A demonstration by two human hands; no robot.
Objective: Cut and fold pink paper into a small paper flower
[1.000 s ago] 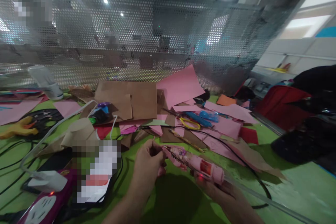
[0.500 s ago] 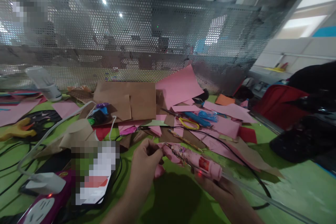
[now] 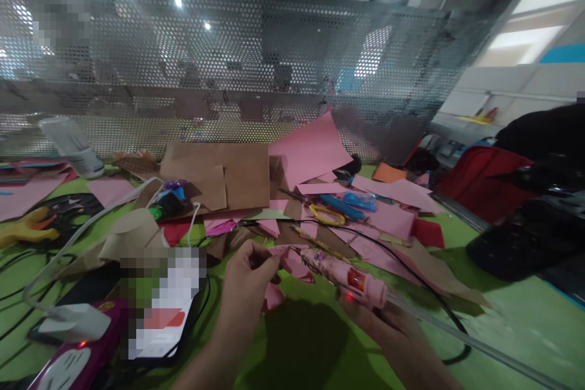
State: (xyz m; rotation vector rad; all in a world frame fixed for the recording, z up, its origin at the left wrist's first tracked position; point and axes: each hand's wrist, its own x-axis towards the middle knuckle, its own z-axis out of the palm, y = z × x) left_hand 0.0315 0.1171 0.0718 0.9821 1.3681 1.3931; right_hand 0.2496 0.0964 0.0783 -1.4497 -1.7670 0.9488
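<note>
A pink hot glue gun (image 3: pixel 342 274) lies in the grip of my right hand (image 3: pixel 381 326), its nozzle pointing left and a clear glue stick (image 3: pixel 457 323) trailing from its back end. A small red light glows on its underside. My left hand (image 3: pixel 249 277) pinches a piece of pink paper (image 3: pixel 295 261) between thumb and fingers. Part of that paper hangs below the fingertips, with a curled edge. The nozzle is close to the paper; whether they touch I cannot tell.
Behind my hands lie a brown paper bag (image 3: pixel 214 173), pink sheets (image 3: pixel 313 149), yellow-handled scissors (image 3: pixel 326 214) and a pencil (image 3: pixel 324 242). On the left are a phone (image 3: pixel 167 341), a purple power strip (image 3: pixel 68 365) with a white charger (image 3: pixel 75 322), and cables. A perforated metal screen (image 3: pixel 228 67) stands behind.
The glue gun's nozzle has shifted slightly to the right, away from my left fingertips. More of the pink paper shows. My left hand keeps its pinch.
</note>
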